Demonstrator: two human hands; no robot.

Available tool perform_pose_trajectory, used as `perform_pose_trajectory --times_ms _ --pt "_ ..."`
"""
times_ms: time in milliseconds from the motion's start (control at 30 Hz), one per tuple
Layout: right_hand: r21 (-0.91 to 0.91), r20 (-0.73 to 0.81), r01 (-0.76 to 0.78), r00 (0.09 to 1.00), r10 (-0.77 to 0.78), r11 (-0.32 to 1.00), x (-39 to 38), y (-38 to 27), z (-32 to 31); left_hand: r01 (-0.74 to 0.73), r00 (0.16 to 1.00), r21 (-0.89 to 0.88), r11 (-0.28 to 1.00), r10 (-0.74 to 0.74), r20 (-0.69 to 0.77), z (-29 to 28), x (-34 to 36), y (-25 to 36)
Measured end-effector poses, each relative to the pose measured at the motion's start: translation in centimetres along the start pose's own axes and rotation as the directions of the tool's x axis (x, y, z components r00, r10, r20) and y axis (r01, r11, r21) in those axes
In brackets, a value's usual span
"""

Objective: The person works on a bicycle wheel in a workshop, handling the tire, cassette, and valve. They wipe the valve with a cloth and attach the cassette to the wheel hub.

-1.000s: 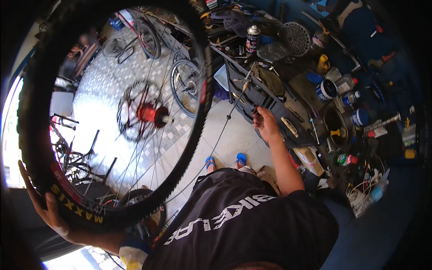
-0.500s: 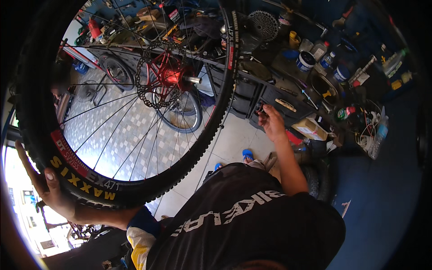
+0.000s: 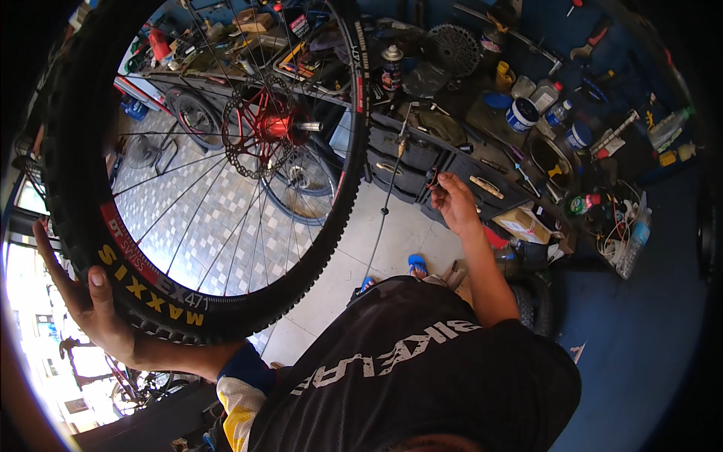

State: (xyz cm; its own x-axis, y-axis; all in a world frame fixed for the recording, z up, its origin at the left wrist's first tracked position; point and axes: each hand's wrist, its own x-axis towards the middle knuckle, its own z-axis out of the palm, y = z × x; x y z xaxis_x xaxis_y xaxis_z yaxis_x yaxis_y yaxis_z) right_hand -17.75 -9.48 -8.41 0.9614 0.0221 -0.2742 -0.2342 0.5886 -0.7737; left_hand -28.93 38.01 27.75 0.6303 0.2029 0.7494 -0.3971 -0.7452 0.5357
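Note:
My left hand [image 3: 102,313] supports a large bicycle wheel [image 3: 294,282] at its tyre's left side, thumb on the sidewall, long fingers reaching round outside. The wheel is raised and fills the left half of the view, with a red hub [image 3: 279,124] and a brake rotor [image 3: 245,147]. My right hand [image 3: 456,200], right of the tyre and clear of it, pinches a small dark object [image 3: 434,179] too small to make out. A thin hose [image 3: 384,215] with a brass fitting [image 3: 403,143] hangs between that hand and the tyre.
A cluttered workbench [image 3: 482,132] runs along the blue wall, with tubs, bottles, tools, a cassette [image 3: 452,49] and a spray can [image 3: 392,68]. Behind the raised wheel are other bicycle wheels [image 3: 196,120] on a tiled floor [image 3: 339,301]. A cardboard box [image 3: 523,226] sits under the bench.
The view has turned toward the bench since a second ago. The wheel's hub has risen in the picture, then shifted slightly left in the last half second. Both hands keep their holds.

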Motion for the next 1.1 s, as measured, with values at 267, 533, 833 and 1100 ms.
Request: perform_pose_trajectory --times_ms 267,533,833,1100 --pt "-0.119 0.028 0.027 0.999 -0.024 0.993 2.1 -0.1 0.4 0.062 0.998 -0.051 0.997 -0.061 0.009 2.0 0.2 -0.3" --pt "-0.3 0.341 0.433 0.881 -0.328 0.85 4.0 -3.8 11.0 0.292 0.955 -0.041 0.955 -0.294 -0.047 1.1 -0.7 -0.5" --pt "-0.505 0.542 0.695 0.716 -0.439 0.511 6.2 -6.4 19.1 0.331 0.938 -0.024 0.943 -0.332 -0.103 1.7 -2.4 1.7" --pt "-0.516 0.552 0.705 0.708 -0.441 0.486 6.8 -6.4 19.2 0.322 0.943 -0.049 0.945 -0.325 -0.076 2.5 -2.9 4.1"
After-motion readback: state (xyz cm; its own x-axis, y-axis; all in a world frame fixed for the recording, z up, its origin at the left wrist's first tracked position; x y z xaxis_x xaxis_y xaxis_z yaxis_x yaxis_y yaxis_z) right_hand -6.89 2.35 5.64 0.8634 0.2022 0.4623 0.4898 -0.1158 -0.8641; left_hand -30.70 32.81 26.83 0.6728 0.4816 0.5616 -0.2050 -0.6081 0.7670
